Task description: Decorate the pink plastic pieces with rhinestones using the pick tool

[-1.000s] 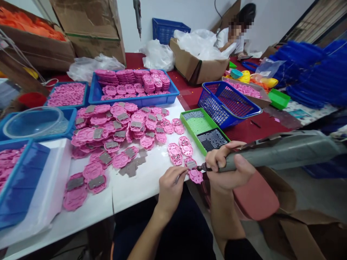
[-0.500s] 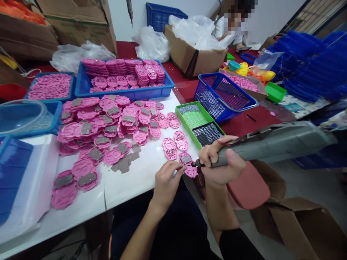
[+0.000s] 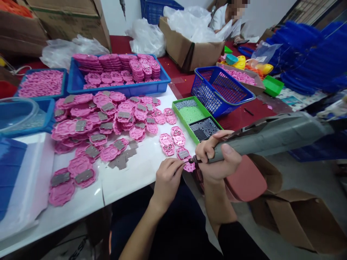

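Observation:
My right hand (image 3: 218,160) is wrapped round a grey-green electric screwdriver (image 3: 265,137), its bit pointing left. The bit's tip meets the fingertips of my left hand (image 3: 166,180), which are pinched together; whatever they hold is too small to make out. Just beneath the bit, at the table's front edge, lies a pink plastic casing (image 3: 183,154) with a grey metal plate on it. Two more pink casings (image 3: 166,144) with shiny metal parts lie just beyond it. A green tray (image 3: 187,115) of small screws, with a black screw-filled grid (image 3: 204,129) in it, stands behind my right hand.
Many pink casings with grey plates (image 3: 124,115) are heaped on the white table (image 3: 135,187). Behind them stands a blue tray (image 3: 116,89) of stacked casings. A blue basket (image 3: 208,94) and a carton (image 3: 179,47) sit farther back. Another person (image 3: 221,18) is seated beyond.
The screwdriver bit has come off the metal plate of the casing to my left fingertips. Both hands keep their grips. The whole view has shifted, so the table things appear farther left and higher.

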The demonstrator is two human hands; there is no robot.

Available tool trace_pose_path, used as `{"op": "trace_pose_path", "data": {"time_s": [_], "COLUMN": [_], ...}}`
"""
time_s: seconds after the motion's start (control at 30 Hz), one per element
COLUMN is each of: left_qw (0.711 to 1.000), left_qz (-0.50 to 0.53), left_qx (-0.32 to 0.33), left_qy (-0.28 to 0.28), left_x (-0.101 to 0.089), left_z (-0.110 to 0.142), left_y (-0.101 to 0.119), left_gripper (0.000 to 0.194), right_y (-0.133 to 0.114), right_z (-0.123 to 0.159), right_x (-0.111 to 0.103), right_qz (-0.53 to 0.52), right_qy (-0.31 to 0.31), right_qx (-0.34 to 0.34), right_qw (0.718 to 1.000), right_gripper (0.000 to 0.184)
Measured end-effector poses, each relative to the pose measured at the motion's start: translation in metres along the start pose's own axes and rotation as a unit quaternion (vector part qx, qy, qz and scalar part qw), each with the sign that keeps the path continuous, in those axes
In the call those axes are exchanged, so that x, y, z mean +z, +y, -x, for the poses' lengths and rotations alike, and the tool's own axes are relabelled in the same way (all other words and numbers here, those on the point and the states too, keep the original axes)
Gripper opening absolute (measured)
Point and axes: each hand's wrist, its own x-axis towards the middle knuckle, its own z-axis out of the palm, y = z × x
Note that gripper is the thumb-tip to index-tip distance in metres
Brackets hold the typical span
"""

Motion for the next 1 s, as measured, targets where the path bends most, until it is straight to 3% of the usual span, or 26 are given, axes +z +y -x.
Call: {"op": "trace_pose_path", "data": {"time_s": [0.33,0.67,0.77,0.9,1.0], "left_qw": [1.0,0.998,0.993,0.976,0.963], "left_qz": [0.002,-0.036,-0.057,-0.091,-0.119], "left_qx": [0.029,0.013,0.059,0.167,0.214], "left_qy": [0.006,-0.053,-0.08,-0.106,-0.112], "left_x": [-0.002,-0.018,-0.014,0.007,0.021], "left_z": [-0.001,0.0,0.003,0.009,0.011], "left_y": [-0.001,-0.008,-0.005,0.004,0.005], "left_gripper": [0.008,0.005,0.011,0.019,0.021], "right_y": [0.0,0.01,0.021,0.036,0.041], "right_z": [0.0,-0.003,-0.005,-0.003,-0.003], "right_x": [0.004,0.005,0.003,-0.002,-0.005], "right_qz": [0.004,0.058,0.071,0.093,0.099], "right_qy": [-0.017,0.028,0.038,0.045,0.034], "right_qx": [0.006,0.021,0.024,0.038,0.034], "right_qw": [1.0,0.998,0.996,0.994,0.994], "right_gripper": [0.014,0.018,0.016,0.019,0.02]}}
